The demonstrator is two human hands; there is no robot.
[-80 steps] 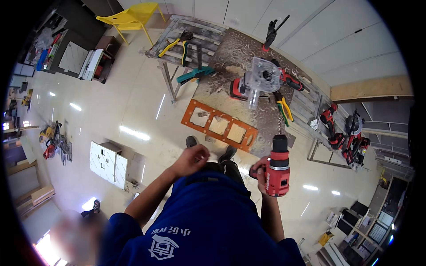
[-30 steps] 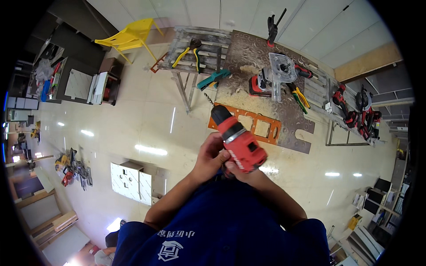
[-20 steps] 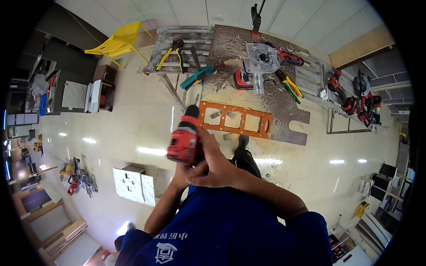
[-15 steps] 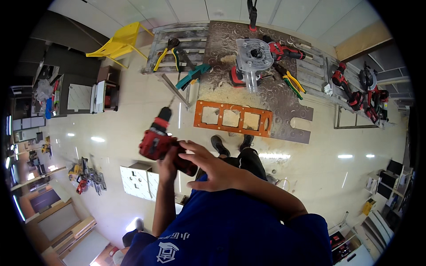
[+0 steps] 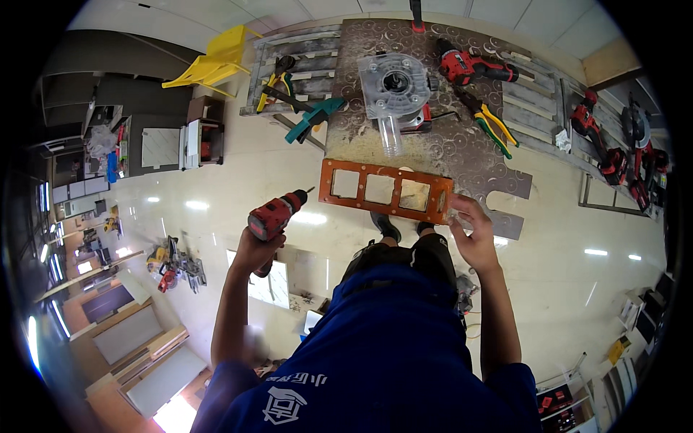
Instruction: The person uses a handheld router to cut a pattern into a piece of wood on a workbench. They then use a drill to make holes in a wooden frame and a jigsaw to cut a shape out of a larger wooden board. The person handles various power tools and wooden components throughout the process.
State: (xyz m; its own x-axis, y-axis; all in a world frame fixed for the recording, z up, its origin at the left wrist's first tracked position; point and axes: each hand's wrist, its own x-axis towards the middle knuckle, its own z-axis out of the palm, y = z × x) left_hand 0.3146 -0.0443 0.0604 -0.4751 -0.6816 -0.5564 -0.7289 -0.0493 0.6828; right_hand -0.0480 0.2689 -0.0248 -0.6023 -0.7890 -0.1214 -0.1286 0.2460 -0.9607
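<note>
Drill (image 5: 271,217), one, is gripped in the left hand (image 5: 256,249), near one orange frame (image 5: 397,190) with three square holes. Well apart, the right hand (image 5: 475,234) is at the frame's right end; I cannot tell whether it grips.

You have on a deep blue shirt (image 5: 375,339), nearer to you than your grip. Its short sleeves (image 5: 510,390) end above your elbows. Low on the left of the cloth is a white picture (image 5: 284,405) like a little house, with a row of white marks (image 5: 303,378) beside it. Your left hand (image 5: 261,249) and right hand (image 5: 473,234) are bare. Between them show black bottoms (image 5: 433,263) with a small pale stripe (image 5: 413,256), and a dark shoe (image 5: 388,226).
</note>
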